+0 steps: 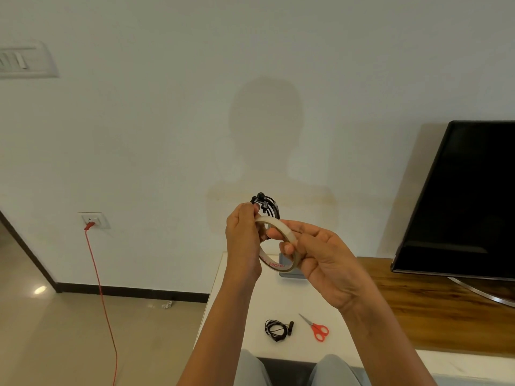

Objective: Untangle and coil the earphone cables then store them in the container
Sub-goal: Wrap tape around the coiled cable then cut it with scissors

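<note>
Both hands are raised in front of the wall. My left hand (pixel 243 238) pinches a coiled black earphone cable (pixel 266 206), whose earbuds stick up above the fingers. My right hand (pixel 323 257) holds a roll of clear tape (pixel 281 243) right against that coil, fingers around its rim. A second black earphone coil (pixel 277 328) lies on the white table (pixel 239 316) below. A grey container (pixel 292 274) sits at the back of the table, mostly hidden behind the tape roll and my right hand.
Red-handled scissors (pixel 317 328) lie right of the second coil. A black TV (pixel 462 199) stands on a wooden top (pixel 418 316) at right. A red cord (pixel 103 302) hangs from a wall socket (pixel 93 220) at left. My knees show at the bottom edge.
</note>
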